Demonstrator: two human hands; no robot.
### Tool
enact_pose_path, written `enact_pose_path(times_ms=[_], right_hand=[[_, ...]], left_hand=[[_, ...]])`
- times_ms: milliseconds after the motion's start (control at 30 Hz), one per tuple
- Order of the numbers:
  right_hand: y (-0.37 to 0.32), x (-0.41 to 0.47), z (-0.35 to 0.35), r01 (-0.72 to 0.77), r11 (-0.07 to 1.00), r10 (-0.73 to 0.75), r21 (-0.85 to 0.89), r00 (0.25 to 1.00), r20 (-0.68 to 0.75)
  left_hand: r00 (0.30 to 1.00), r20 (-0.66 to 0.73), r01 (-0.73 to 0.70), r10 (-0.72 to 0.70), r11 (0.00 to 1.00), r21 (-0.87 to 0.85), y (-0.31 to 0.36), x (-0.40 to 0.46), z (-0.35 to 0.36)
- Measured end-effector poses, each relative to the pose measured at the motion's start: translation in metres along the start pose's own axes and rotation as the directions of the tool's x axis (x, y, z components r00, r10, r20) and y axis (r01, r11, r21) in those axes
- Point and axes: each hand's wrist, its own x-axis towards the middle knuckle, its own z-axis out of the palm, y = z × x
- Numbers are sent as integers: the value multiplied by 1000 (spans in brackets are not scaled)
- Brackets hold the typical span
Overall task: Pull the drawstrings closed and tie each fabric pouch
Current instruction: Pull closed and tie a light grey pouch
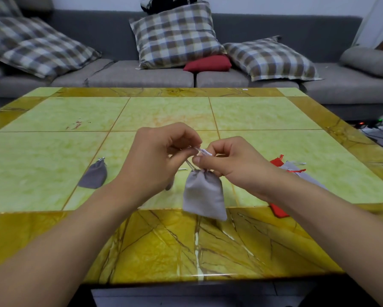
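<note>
Both hands are meeting above the middle of the surface (53, 120), a glossy top of green tiles with a yellow veined border. The left hand (157, 158) is curling its fingers (181, 138) around the pale drawstrings (200, 150), pinching them near its thumb. The right hand (232, 165) is pinching the same drawstrings from the other side, thumb and forefinger pressing together just beside the left fingertips. The strings are running down from the fingers to the gathered mouth of a grey pouch (202, 193), which is hanging below the two hands, its lower corner lying over the yellow border near the front edge. Its mouth is looking drawn tight; whether a knot is already sitting there cannot be told.

A second, darker grey pouch (94, 175) is lying flat on the surface to the left, well apart from the hands, its neck cinched. To the right, partly hidden behind the right forearm, a red pouch (277, 161) and another grey one (293, 168) are lying together, overlapping, with loose strings trailing. More red fabric (279, 211) is showing under the forearm.

Behind the surface a grey sofa (141, 74) is carrying checked cushions (175, 34) and a small red cushion (208, 63).
</note>
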Motion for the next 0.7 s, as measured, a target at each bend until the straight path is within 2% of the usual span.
enact_pose_path(times_ms=[100,200,267,367,467,533,600,667,700], right_hand=[[-3,0,0,37,999,-35,40,998,-56],[-4,-2,0,27,991,-21,133,999,-44],[-5,-3,-1,-37,954,36,296,999,8],[-7,-1,-7,-137,839,74,527,988,138],[-9,0,-10,-200,737,71,646,973,220],[-8,2,-13,-170,782,53,600,977,207],[-6,2,-16,-105,896,43,432,988,149],[-5,-1,-19,-39,979,22,199,996,85],[-6,-2,-21,-21,994,14,106,998,62]], left_hand=[[995,-96,-8,14,998,61,0,0,3],[989,-144,11,-11,1000,5,1,-1,7],[986,-147,58,-73,993,-105,3,-1,9],[977,-128,123,-172,939,-320,6,0,12],[955,-136,180,-265,878,-444,11,1,13],[926,-123,239,-357,808,-538,14,1,13],[877,-81,317,-473,698,-642,17,1,13],[805,-6,396,-594,544,-740,18,2,14],[754,46,417,-655,424,-804,16,4,14]])
